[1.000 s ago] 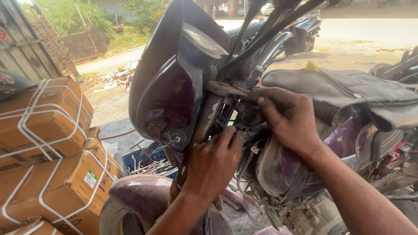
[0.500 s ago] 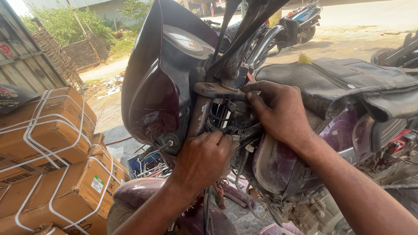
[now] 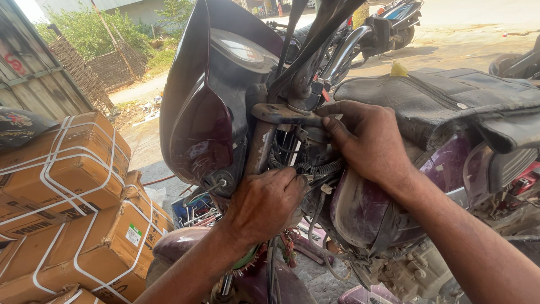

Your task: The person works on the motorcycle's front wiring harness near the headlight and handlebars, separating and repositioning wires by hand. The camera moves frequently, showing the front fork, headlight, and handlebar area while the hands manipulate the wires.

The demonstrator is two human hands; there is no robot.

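Both hands work behind the motorcycle's headlight cowl (image 3: pixel 202 124): left hand (image 3: pixel 264 205) pinching the black wiring bundle (image 3: pixel 318 168), right hand (image 3: pixel 368 141) gripping the steering bracket (image 3: pixel 284 114).

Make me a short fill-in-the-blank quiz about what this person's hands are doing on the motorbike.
1. Both hands work behind the headlight cowl of a dusty ____ motorcycle.
2. The left hand reaches into the bundle of black ____ below the steering head.
3. The right hand rests just in front of the black ____ of the motorcycle.
4. The cardboard boxes stacked beside the bike are bound with ____ straps.

Missing words: purple; cables; seat; white
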